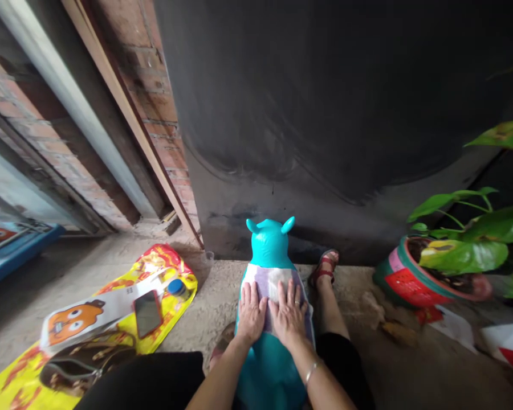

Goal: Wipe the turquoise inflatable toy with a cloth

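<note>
Left hand (251,313) and right hand (288,313) flat on cloth (268,282) over turquoise toy (270,244), fingers (290,291) spread, empty; even pressure should keep cloth smooth.

A dark panel (325,102) stands beside a red brick wall (149,74) above rough concrete floor (205,319).

Concrete floor (89,256), items both sides

We've got a yellow printed sheet (166,323) left of our left hand (252,313); small clear cup (208,258) ahead-left of that hand. Well right of our right hand (289,312): potted plant (389,277), white paper (453,328), blurred brownish scrap (399,333).
</note>
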The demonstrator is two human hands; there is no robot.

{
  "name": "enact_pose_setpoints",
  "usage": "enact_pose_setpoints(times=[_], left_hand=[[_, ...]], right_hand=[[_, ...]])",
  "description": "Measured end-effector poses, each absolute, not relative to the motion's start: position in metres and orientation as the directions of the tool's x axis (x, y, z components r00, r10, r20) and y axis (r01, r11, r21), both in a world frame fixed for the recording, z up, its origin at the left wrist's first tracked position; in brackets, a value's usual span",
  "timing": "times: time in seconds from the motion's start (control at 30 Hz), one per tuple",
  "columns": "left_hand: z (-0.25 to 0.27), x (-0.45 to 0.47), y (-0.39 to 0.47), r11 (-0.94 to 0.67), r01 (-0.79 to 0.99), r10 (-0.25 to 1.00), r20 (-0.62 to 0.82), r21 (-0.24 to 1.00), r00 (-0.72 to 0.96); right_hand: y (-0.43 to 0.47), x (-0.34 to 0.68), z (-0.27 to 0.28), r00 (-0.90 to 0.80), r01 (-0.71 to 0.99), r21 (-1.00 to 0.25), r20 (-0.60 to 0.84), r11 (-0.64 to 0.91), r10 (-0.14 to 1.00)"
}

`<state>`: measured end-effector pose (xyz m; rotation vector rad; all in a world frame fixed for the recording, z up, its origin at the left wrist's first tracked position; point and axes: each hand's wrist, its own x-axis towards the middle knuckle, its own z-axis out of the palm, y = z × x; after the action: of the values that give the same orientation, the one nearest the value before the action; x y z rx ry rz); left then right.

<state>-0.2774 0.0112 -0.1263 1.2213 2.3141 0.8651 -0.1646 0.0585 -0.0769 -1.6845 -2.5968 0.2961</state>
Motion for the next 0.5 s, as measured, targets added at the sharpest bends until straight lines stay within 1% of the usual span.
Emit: enact_pose_setpoints(times=[0.1, 0.17, 0.27, 0.33, 0.4, 0.5], left_hand=[[-0.128, -0.257, -0.026, 0.432, 0.592, 0.836, -0.056, 0.681, -0.546], [-0.131, -0.241, -0.053, 0.431, 0.586, 0.833, -0.052, 0.686, -0.551], [-0.136, -0.222, -0.084, 0.424, 0.582, 0.821, -0.024, 0.693, -0.570], [-0.139, -0.217, -0.091, 0.433, 0.581, 0.813, -0.022, 0.689, -0.581], [-0.140, -0.219, -0.086, 0.465, 0.577, 0.804, -0.048, 0.671, -0.593], [-0.138, -0.229, -0.069, 0.517, 0.560, 0.787, -0.101, 0.648, -0.609]], right_hand=[[0.020, -0.135, -0.087, -0.460, 0.878, -0.174, -0.050, 0.446, 0.886], [-0.002, -0.116, -0.093, -0.491, 0.858, -0.194, -0.043, 0.475, 0.870], [-0.021, -0.098, -0.093, -0.517, 0.840, -0.245, -0.088, 0.485, 0.851], [-0.021, -0.096, -0.085, -0.520, 0.839, -0.271, -0.145, 0.472, 0.842], [-0.015, -0.102, -0.079, -0.514, 0.843, -0.291, -0.187, 0.453, 0.837], [0.001, -0.114, -0.082, -0.499, 0.848, -0.305, -0.186, 0.433, 0.846]])
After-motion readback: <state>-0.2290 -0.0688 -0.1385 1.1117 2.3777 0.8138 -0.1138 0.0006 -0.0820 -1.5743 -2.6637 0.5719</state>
